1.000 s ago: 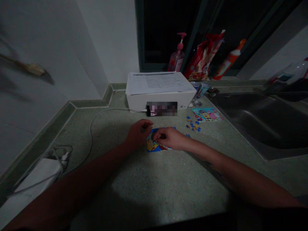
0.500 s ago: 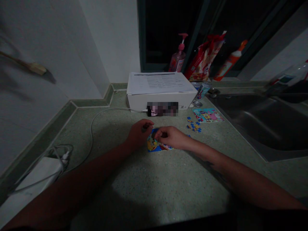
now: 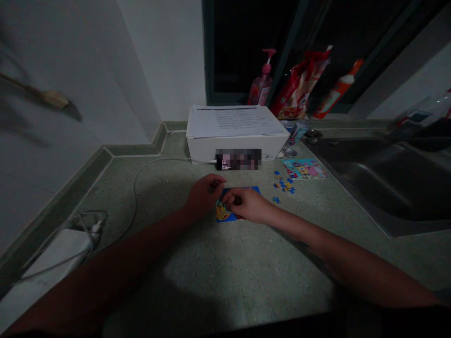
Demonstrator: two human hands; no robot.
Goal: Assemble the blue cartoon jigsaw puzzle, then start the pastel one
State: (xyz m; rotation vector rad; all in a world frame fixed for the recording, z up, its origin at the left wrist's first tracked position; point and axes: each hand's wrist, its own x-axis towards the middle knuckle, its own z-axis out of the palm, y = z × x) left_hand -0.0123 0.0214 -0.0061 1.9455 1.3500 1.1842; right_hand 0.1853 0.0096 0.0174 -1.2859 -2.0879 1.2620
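Observation:
A small jigsaw puzzle (image 3: 229, 217), blue with yellow figures, lies on the counter, partly hidden under my right hand (image 3: 246, 204). The fingers of that hand are bent into a pinch over the puzzle's left half; whatever is between the tips is too small to make out. At the puzzle's left edge rests my left hand (image 3: 204, 196), its fingers curled and thumb close to the index finger, their contents hidden. Several loose puzzle pieces (image 3: 283, 186) are scattered to the right, with a single blue piece (image 3: 276, 200) nearer my right wrist.
Behind my hands stands a white box (image 3: 232, 143) with a phone (image 3: 237, 159) leaning on its front. A colourful picture card (image 3: 306, 169) lies beside the sink (image 3: 391, 173). A white cable (image 3: 133, 197) runs along the left to a white power strip (image 3: 58, 256).
My right hand has shifted slightly left across the puzzle, uncovering its upper right edge and the single blue piece. My left hand has stayed in place.

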